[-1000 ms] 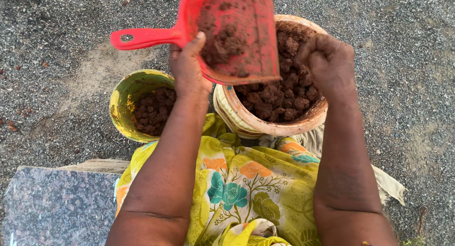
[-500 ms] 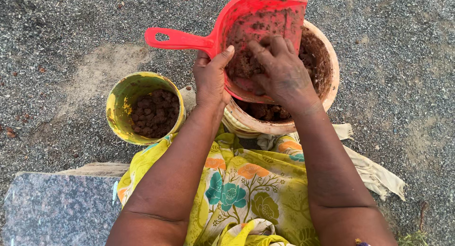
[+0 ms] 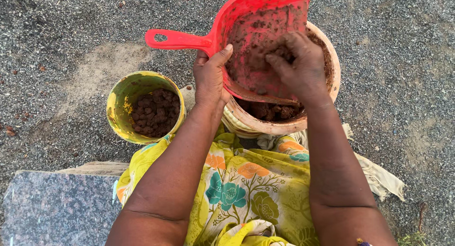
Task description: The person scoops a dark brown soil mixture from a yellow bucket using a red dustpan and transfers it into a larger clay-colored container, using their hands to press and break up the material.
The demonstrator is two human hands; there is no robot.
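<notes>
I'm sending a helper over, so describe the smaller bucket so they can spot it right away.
Start at the person's yellow floral lap on the gravel. Just beyond the left forearm stands the small yellow bucket, partly filled with brown soil clods. Unlike the larger cream pot under the red scoop, it is paint-streaked yellow and untouched.

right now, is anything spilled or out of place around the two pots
No spill stands out. Brown soil clumps sit inside the yellow bucket and the cream pot. The left hand holds the red dustpan over that pot while the right hand rakes it.
</notes>
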